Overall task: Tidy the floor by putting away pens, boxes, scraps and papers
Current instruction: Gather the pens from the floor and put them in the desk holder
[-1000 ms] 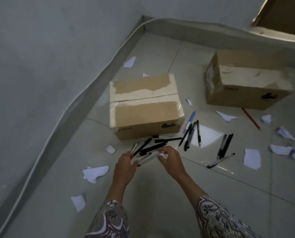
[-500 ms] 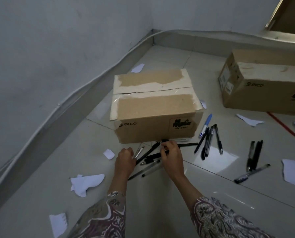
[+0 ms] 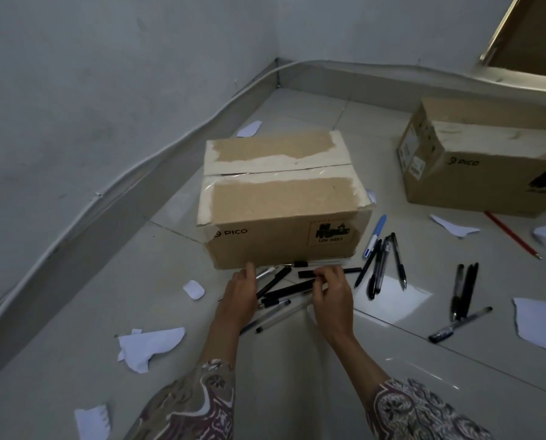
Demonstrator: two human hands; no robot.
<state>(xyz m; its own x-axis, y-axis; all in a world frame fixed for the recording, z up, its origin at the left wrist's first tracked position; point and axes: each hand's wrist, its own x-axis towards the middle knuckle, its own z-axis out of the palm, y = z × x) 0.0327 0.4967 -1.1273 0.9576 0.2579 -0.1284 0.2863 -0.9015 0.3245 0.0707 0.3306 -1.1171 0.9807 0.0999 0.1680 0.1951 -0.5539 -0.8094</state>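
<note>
A bunch of black and clear pens [image 3: 281, 292] lies fanned between my two hands, just in front of the taped cardboard box [image 3: 281, 198] marked PICO. My left hand [image 3: 239, 296] curls round the left side of the bunch, thumb up against the box's lower edge. My right hand [image 3: 332, 293] pinches the black pens at the bunch's right end. More pens [image 3: 380, 268] lie on the tiles to the right of the box, and another small group of pens [image 3: 462, 292] lies further right. Torn paper scraps lie around, the largest scrap [image 3: 151, 344] to my left.
A second cardboard box [image 3: 487, 160] stands at the back right, with a red pencil [image 3: 512, 235] by its front edge. Paper pieces [image 3: 535, 322] lie at the right, a small scrap [image 3: 193, 289] near my left hand. Walls close the left and back; a wooden frame [image 3: 519, 36] is top right.
Both hands have moved forward with the pens, up to the foot of the near box. The view has shifted closer to the box, and the bunch has spread out between my hands.
</note>
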